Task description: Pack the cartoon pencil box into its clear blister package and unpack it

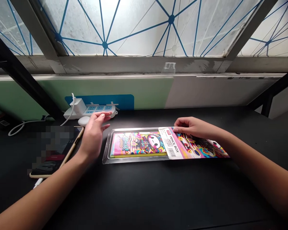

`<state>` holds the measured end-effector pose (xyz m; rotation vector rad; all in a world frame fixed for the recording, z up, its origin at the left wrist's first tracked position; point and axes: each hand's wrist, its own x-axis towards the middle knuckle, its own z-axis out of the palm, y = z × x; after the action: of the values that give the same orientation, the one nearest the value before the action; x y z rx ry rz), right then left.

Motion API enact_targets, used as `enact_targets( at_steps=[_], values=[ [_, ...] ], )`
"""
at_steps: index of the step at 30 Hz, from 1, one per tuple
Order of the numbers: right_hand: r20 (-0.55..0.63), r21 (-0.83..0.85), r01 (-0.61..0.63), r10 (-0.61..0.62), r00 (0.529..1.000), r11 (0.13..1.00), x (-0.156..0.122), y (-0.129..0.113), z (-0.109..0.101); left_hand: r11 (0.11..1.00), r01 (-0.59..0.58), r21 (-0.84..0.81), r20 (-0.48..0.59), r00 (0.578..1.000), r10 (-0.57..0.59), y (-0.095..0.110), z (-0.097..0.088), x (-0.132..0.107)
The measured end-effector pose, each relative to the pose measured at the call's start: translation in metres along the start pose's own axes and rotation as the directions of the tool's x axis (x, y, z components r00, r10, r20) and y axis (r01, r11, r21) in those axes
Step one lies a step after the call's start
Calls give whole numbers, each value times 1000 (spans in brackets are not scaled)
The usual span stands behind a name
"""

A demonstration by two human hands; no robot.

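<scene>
A colourful pencil box (136,143) with a cartoon face on it lies in a clear plastic tray (106,156) on the black table. Over the tray's right end sits a printed cardboard sleeve (176,150) marked "PENCIL BOX". My right hand (190,126) pinches the sleeve's upper edge, and my forearm hides part of its right end. To the left of the tray, my left hand (93,134) is raised with its fingers apart and nothing visible in them; it does not touch the packaging.
A phone (72,143) in a tan-edged case lies by my left forearm, with a white cable near it. Behind are a white power strip (98,110) with a plugged-in adapter (78,106) and a white rounded object (83,120). Black frame bars (33,73) slant at both sides.
</scene>
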<state>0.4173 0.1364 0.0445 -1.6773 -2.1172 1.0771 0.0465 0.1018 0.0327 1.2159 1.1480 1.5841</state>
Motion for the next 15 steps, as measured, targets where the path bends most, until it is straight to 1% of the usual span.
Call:
enact_targets(
  at_steps=[2,3,4,6,9,12,15],
  values=[
    [-16,-3,19,-20,1000,1000,1,1,-1,978,166,-123,-4,986,-168,-8,4,0],
    [-27,-16,28,-28,999,999,1,1,-1,962,219,-165,0,975,-222,-11,8,-3],
    [-34,-39,32,-33,999,999,1,1,-1,950,247,-190,10,968,-250,-12,11,-6],
    [-40,-102,33,-37,999,994,1,-3,1,951,246,-189,34,969,-244,-11,17,-12],
    [-23,-253,40,-47,999,967,2,-15,6,966,206,-158,45,978,-202,-7,19,-17],
    [-11,-374,60,-69,998,925,6,-38,17,965,208,-161,41,978,-204,-5,18,-17],
    [10,-433,81,-85,996,898,18,-69,32,961,220,-170,63,975,-212,-4,18,-17]
  ],
)
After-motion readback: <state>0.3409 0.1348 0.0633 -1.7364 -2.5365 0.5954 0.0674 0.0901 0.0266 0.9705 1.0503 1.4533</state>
